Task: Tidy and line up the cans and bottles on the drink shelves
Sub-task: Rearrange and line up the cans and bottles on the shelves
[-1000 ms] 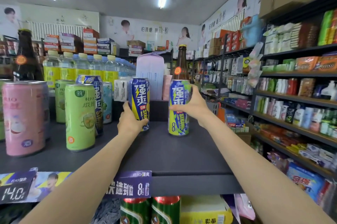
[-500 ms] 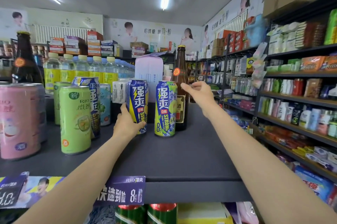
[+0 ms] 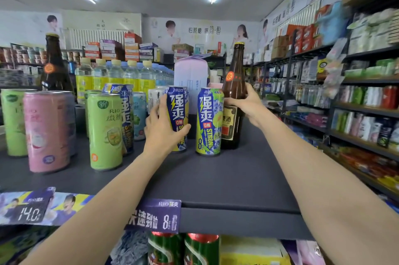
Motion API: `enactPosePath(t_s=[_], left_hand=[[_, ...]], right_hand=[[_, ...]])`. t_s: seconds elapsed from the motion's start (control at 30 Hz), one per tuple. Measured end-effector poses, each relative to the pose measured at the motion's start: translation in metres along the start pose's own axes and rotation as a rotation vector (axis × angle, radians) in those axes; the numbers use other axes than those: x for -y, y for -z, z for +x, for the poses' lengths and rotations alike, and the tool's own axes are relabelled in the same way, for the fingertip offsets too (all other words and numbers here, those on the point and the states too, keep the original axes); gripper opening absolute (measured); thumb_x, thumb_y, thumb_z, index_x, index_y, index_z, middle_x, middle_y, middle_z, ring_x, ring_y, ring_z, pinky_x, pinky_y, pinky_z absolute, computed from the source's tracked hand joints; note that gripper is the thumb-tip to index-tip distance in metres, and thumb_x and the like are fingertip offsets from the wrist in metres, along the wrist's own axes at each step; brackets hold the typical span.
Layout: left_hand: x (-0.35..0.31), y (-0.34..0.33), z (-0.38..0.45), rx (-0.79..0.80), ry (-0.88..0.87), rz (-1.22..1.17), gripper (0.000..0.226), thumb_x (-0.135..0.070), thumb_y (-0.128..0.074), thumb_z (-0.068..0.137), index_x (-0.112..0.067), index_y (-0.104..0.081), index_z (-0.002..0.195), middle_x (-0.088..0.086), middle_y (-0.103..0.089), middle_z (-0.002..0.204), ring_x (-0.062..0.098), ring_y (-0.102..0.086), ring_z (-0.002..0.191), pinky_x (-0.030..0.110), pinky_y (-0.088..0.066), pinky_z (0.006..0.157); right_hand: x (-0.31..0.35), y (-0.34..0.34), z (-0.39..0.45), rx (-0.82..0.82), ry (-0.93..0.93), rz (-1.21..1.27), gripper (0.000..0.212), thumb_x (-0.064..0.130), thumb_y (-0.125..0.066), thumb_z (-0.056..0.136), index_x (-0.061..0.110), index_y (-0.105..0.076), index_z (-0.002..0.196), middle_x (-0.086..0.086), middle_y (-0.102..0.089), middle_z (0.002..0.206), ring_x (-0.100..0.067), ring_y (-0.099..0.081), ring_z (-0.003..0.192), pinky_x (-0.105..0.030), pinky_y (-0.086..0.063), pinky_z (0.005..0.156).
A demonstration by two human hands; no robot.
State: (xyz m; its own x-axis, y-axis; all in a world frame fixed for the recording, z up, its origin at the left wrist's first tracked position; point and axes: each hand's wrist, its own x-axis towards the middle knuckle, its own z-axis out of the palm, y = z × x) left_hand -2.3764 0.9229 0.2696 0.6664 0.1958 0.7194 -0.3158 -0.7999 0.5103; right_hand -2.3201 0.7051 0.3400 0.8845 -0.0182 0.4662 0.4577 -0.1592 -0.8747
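Observation:
On the dark shelf top [image 3: 226, 178] my left hand [image 3: 160, 128] grips a blue-and-yellow RIO can [image 3: 176, 109] standing upright. Just to its right stands a blue-and-green RIO can [image 3: 208, 122], free of both hands. Behind that can my right hand [image 3: 246, 103] grips a tall brown glass bottle [image 3: 234, 74] around its body; the bottle stands upright. To the left stand a green can [image 3: 105, 131], a pink can [image 3: 46, 131] and another blue can [image 3: 125, 113] partly hidden behind the green one.
A second brown bottle [image 3: 55, 66] and a row of yellow-labelled water bottles [image 3: 114, 77] stand at the back left. A pale carton [image 3: 191, 74] rises behind the cans. Price tags [image 3: 154, 216] hang on the shelf's front edge. Stocked aisle shelves [image 3: 364, 109] run along the right.
My right hand let go of the blue-and-green can, left standing beside the left can, then reached back and took hold of the brown bottle. My left hand kept its can.

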Motion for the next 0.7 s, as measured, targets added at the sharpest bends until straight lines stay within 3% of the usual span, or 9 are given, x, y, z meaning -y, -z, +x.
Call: enactPosePath(t_s=[0.2, 0.37, 0.47, 0.53, 0.57, 0.7], left_hand=[[0.001, 0.003, -0.002, 0.018, 0.019, 0.022, 0.096, -0.043, -0.066, 0.080, -0.027, -0.002, 0.150, 0.018, -0.025, 0.146, 0.040, -0.030, 0.130, 0.054, -0.028, 0.105], [-0.015, 0.016, -0.006, -0.113, -0.077, -0.068, 0.080, -0.039, -0.062, 0.084, -0.019, -0.019, 0.148, 0.021, -0.031, 0.142, 0.037, -0.031, 0.131, 0.052, -0.029, 0.105], [-0.043, 0.033, -0.017, -0.203, -0.197, -0.259, 0.068, -0.027, -0.061, 0.088, -0.011, -0.028, 0.145, 0.020, -0.038, 0.138, 0.030, -0.034, 0.129, 0.033, -0.027, 0.106], [-0.063, 0.050, -0.033, -0.190, -0.249, -0.371, 0.063, -0.021, -0.059, 0.088, -0.010, -0.030, 0.143, 0.017, -0.041, 0.136, 0.025, -0.036, 0.126, 0.018, -0.023, 0.098], [-0.068, 0.060, -0.045, -0.171, -0.281, -0.410, 0.062, -0.023, -0.058, 0.088, -0.011, -0.031, 0.143, 0.016, -0.042, 0.134, 0.023, -0.037, 0.125, 0.016, -0.023, 0.097], [-0.045, 0.103, -0.121, -0.016, -0.403, -0.408, 0.055, -0.025, -0.053, 0.087, -0.012, -0.036, 0.138, 0.009, -0.047, 0.129, 0.019, -0.045, 0.119, 0.029, -0.035, 0.099]], right_hand=[[0.009, 0.031, -0.029, -0.121, 0.026, -0.030, 0.072, 0.010, -0.083, 0.065, 0.015, -0.046, 0.127, 0.001, -0.062, 0.109, -0.012, -0.059, 0.095, -0.021, -0.046, 0.068], [0.055, 0.058, -0.074, -0.122, 0.113, -0.045, 0.066, 0.010, -0.083, 0.065, 0.018, -0.048, 0.121, 0.000, -0.064, 0.107, -0.014, -0.062, 0.095, -0.030, -0.050, 0.080], [0.093, 0.062, -0.113, -0.100, 0.138, 0.015, 0.057, 0.011, -0.080, 0.069, 0.020, -0.051, 0.118, 0.000, -0.066, 0.106, -0.016, -0.064, 0.094, -0.031, -0.051, 0.079], [0.113, 0.055, -0.142, -0.071, 0.130, 0.053, 0.052, 0.014, -0.077, 0.072, 0.022, -0.052, 0.117, -0.001, -0.066, 0.108, -0.017, -0.064, 0.096, -0.033, -0.052, 0.079], [0.120, 0.049, -0.159, -0.055, 0.126, 0.073, 0.050, 0.016, -0.077, 0.073, 0.023, -0.052, 0.116, -0.001, -0.066, 0.109, -0.017, -0.065, 0.096, -0.034, -0.052, 0.080], [0.128, 0.008, -0.232, 0.014, 0.098, 0.157, 0.039, 0.015, -0.072, 0.077, 0.022, -0.054, 0.110, 0.002, -0.068, 0.095, -0.011, -0.068, 0.077, -0.026, -0.053, 0.065]])
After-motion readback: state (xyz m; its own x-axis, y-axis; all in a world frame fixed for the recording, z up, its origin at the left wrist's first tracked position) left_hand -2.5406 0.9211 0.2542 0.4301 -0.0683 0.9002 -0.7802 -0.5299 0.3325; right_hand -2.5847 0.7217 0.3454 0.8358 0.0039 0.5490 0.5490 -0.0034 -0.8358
